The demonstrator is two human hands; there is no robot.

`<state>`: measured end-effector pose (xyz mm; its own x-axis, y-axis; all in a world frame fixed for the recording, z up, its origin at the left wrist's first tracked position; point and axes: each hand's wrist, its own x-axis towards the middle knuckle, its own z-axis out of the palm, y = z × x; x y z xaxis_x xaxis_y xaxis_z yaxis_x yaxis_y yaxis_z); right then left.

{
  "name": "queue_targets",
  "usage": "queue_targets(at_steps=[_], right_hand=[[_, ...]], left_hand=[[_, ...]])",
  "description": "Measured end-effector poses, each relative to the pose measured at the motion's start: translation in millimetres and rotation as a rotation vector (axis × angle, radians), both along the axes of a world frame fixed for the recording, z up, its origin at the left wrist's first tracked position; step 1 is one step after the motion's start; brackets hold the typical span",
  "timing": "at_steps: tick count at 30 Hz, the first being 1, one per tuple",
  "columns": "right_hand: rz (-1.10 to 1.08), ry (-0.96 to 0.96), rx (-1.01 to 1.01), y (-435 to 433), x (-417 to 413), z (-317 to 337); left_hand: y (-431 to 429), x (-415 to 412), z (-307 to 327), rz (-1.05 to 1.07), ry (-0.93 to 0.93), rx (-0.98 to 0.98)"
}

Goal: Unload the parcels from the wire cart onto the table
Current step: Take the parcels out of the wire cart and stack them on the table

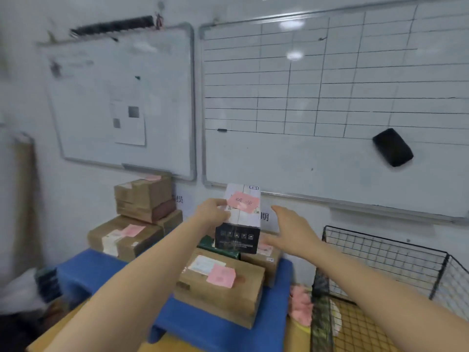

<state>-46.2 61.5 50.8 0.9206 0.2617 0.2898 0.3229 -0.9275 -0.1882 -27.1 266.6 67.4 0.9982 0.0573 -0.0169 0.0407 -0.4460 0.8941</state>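
Note:
A tall white and black box (241, 222) with a pink note on top stands on the stack of parcels on the blue table (218, 329). My left hand (212, 213) grips its upper left edge. My right hand (291, 229) hovers open just right of the box, fingers spread, not touching it. Below sit a green box (215, 247) and a brown parcel (220, 285) with a pink note. The black wire cart (380, 273) stands at the right.
More brown parcels (142, 199) are stacked at the back left of the table against the wall. Two whiteboards hang above, with a black eraser (392, 147) on the right one. Pink material (302, 306) lies between table and cart.

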Motion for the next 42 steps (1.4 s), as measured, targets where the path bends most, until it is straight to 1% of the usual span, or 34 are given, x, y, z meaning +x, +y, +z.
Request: queue_targets(at_steps=[2,5,7,10,14,17,20,24,29,31,33,37,40,42], right_hand=[[0.023,-0.032,-0.092,41,10,-3],[0.064,-0.051,-0.12,103,22,-6],[0.089,-0.038,-0.089,143,28,-8],[0.143,0.004,-0.074,199,40,-16],[0.26,0.062,-0.043,266,63,-31],[0.326,0.072,-0.008,310,82,-38],[0.37,0.061,0.009,351,104,-43],[0.422,0.091,0.02,394,134,-51],[0.413,0.141,0.006,434,158,-70],[0.411,0.198,-0.011,448,167,-81],[0.392,0.268,0.013,460,178,-90],[0.294,0.326,0.111,478,199,-103],[0.195,0.356,0.152,489,212,-110],[0.145,0.361,0.166,493,220,-113]], left_hand=[[43,0,1,0.012,0.015,0.032],[106,-1,-2,0.085,0.035,0.036],[145,-2,-6,0.132,0.043,0.036],[200,0,-14,0.208,0.043,0.087],[263,12,-26,0.29,0.08,0.061],[298,25,-34,0.363,0.103,0.011],[332,44,-43,0.414,0.08,0.026],[370,71,-55,0.491,0.096,0.056],[398,95,-75,0.553,0.154,0.024],[407,110,-87,0.565,0.157,0.023],[416,126,-98,0.56,0.157,0.028],[427,158,-113,0.515,0.157,0.131],[429,174,-126,0.449,0.168,0.16],[430,186,-133,0.375,0.156,0.229]])
